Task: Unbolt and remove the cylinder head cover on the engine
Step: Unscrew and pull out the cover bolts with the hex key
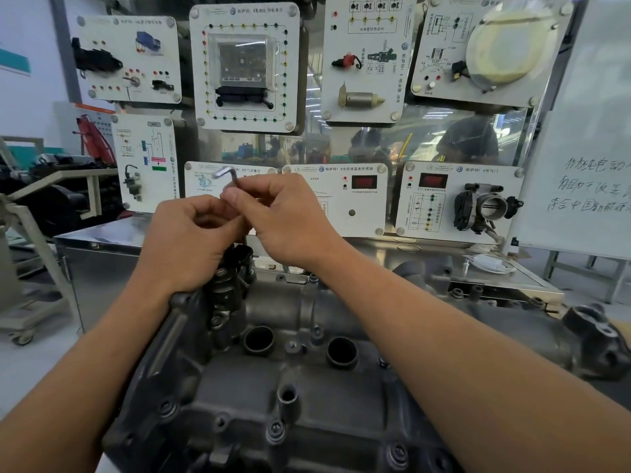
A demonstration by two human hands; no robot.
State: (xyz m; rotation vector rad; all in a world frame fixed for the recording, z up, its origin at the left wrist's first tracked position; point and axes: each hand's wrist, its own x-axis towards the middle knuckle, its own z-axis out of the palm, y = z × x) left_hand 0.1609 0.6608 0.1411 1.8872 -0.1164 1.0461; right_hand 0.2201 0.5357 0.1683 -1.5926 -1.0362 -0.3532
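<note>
1. I see the dark grey cast-metal cylinder head cover (pixel 273 380) low in view, with a bolt (pixel 276 431) seated at its near edge.
2. Above the cover's far end, a dark L-shaped steel hex key (pixel 234 179) stands upright.
3. My right hand (pixel 286 220) pinches the key near its bend; my left hand (pixel 191 240) curls round its lower shaft.
4. Beyond the cover hang white training panels (pixel 244 68).

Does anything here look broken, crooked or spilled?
Nothing stands out. The dark grey cast-metal cylinder head cover sits squarely in place, near-edge bolts still seated, no spill visible. The left hand and right hand hold a bent steel hex key above it.
</note>
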